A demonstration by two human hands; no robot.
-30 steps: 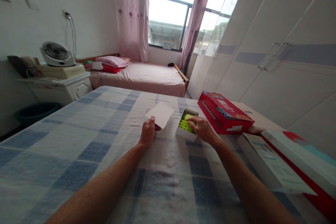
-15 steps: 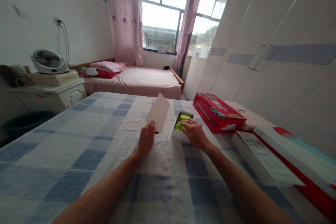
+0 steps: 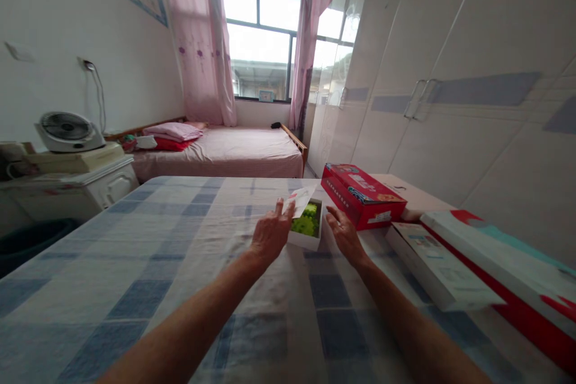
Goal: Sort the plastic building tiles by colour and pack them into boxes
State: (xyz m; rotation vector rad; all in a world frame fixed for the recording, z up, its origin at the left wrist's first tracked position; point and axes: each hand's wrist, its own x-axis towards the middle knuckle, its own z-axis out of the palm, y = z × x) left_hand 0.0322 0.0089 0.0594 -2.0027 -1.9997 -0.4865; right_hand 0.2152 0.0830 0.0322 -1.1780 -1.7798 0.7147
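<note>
A small white box [image 3: 310, 242] with no lid on it sits on the checked cloth, and bright green scalloped pieces [image 3: 306, 225] lie inside. My left hand [image 3: 272, 231] is at the box's left side, its fingers on a thin white card [image 3: 302, 197] with a reddish print. The card is tilted over the far left part of the box and hides some of the green. My right hand [image 3: 344, 233] is just right of the box, fingers apart and holding nothing.
A red printed box [image 3: 364, 195] stands beyond my right hand. Nearer on the right are a flat white box [image 3: 443, 264] and a large white and red package [image 3: 499, 264]. The table [image 3: 180, 240] has a blue and white cloth; a bed [image 3: 243, 147] stands behind it.
My left hand has brought the card rightward, from upright beside the box to over it, and its printed side now shows. My right hand has lifted off the green pieces and moved right.
</note>
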